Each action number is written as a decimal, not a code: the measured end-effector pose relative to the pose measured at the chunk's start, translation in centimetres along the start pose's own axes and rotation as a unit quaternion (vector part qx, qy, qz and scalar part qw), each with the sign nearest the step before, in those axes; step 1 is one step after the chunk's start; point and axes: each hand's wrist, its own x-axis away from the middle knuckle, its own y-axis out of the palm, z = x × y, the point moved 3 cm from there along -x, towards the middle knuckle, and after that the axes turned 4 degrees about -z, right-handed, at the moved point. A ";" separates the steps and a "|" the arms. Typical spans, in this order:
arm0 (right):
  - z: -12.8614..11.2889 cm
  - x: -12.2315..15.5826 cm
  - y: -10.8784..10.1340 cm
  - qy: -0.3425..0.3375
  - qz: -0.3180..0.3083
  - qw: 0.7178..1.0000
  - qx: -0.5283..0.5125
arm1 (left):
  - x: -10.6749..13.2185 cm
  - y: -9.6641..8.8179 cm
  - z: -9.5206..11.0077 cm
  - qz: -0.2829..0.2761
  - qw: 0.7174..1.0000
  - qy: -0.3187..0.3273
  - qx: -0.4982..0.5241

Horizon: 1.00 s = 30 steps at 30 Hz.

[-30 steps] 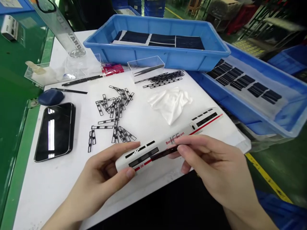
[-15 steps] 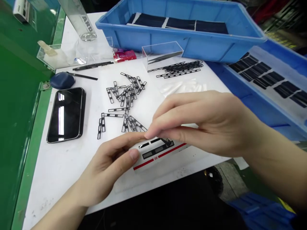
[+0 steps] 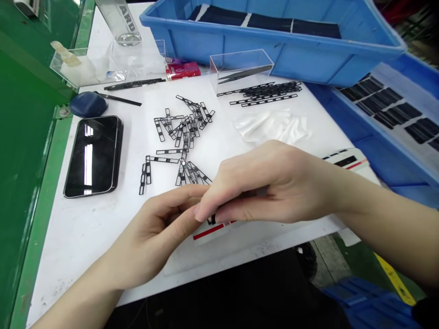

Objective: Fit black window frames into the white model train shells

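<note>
My left hand (image 3: 156, 240) curls around the left end of a white block with a red stripe (image 3: 207, 232), thumb forward and forefinger behind. Its thumb tip meets the fingertips of my right hand (image 3: 270, 187), which are closed together low over the block. A small black piece (image 3: 211, 220) peeks out under those fingertips; what they pinch is hidden. Just behind the hands lies a loose pile of thin black frames with small windows (image 3: 187, 128). Beyond my right wrist shows a white, red-lined end with a dark slot (image 3: 346, 160); I cannot tell whether it belongs to the same block.
A black phone (image 3: 92, 155) and a dark blue lump (image 3: 88, 104) lie at left. Further back stand a clear box with tweezers (image 3: 240, 68), more black strips (image 3: 270, 93), a red packet (image 3: 183, 70), a bottle (image 3: 125, 27) and a blue bin (image 3: 274, 50). White film (image 3: 274, 125) lies behind my right hand.
My right hand has lowered onto the block and now covers its slots and the dark piece seen there before. My left thumb has come up against the right fingertips. The view has shifted slightly.
</note>
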 end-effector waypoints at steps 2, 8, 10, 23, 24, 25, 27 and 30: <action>0.2 -0.1 0.1 -0.002 0.006 1.000 -0.014 | 0.0 0.0 0.0 0.002 1.000 -0.003 0.007; 0.7 -0.1 0.3 0.033 0.034 0.999 -0.027 | 0.0 0.0 0.0 0.018 0.998 -0.025 0.051; 0.9 -0.1 0.3 0.061 0.039 0.997 -0.025 | 0.0 0.2 0.1 0.005 0.998 -0.012 0.064; -1.6 3.2 0.6 0.092 0.240 0.952 0.163 | 0.2 0.8 -0.2 0.054 0.997 -0.015 0.052; -2.0 4.3 1.0 0.103 0.314 0.922 0.200 | 0.3 0.8 -0.3 0.060 0.997 -0.015 0.056; -2.3 5.2 1.5 0.115 0.363 0.896 0.228 | 0.3 0.9 -0.3 0.061 0.996 -0.014 0.058; -2.3 6.3 2.5 0.140 0.396 0.872 0.253 | 0.2 1.0 -0.3 0.063 0.996 -0.009 0.062; -1.3 6.4 3.3 0.171 0.354 0.890 0.232 | 0.1 1.0 -0.3 0.067 0.996 0.004 0.051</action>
